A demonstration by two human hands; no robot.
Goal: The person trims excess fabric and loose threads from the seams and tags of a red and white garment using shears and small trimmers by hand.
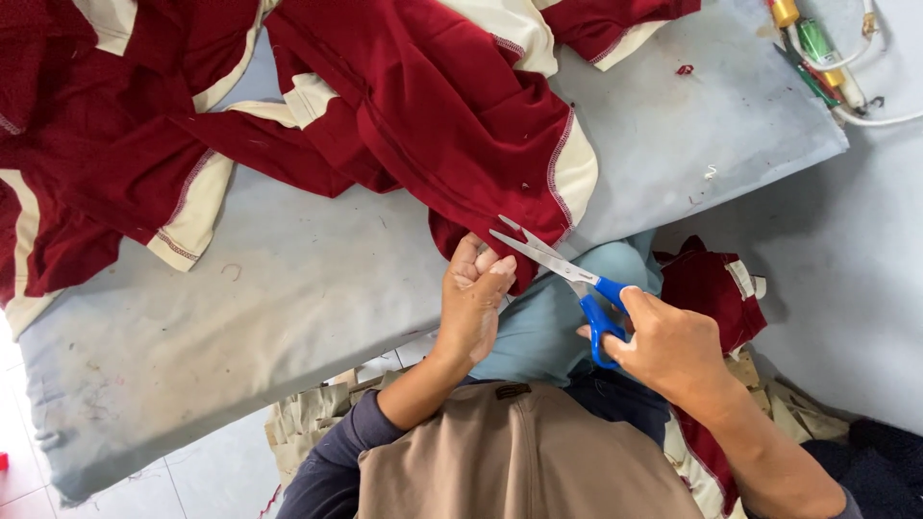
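Over on the left, most of the dark red garment [404,106] lies heaped and spread across the grey padded worktop [288,288], its cream panels and stitched hems turned up in several places. That whole stretch looks untouched by the blades for now; I see no loose threads or offcuts lying on it, only creases.

Moving toward the middle, the left hand [473,293] is closed into a pinch on the garment's lower edge where it hangs off the near side of the worktop, fingers curled tight and the cloth pulled taut between thumb and knuckles.

Just right of it, the blue-handled scissors [562,274] sit with their blades parted, tips resting right at the hem beside the white overlock stitching. The right hand [673,346] is clasped around the handles, thumb and fingers through the loops.

So the trimming seems to be mid-course at this one hem: the blades are open on the edge and the cut here is not made yet (how much of the rest needs doing, I can't judge).

Further right, another red and cream piece [716,288] lies low beside the person's knee, off the worktop, possibly already dealt with. At the far right corner, some thread spools [815,43] and a white cable [880,120] lie on the floor.
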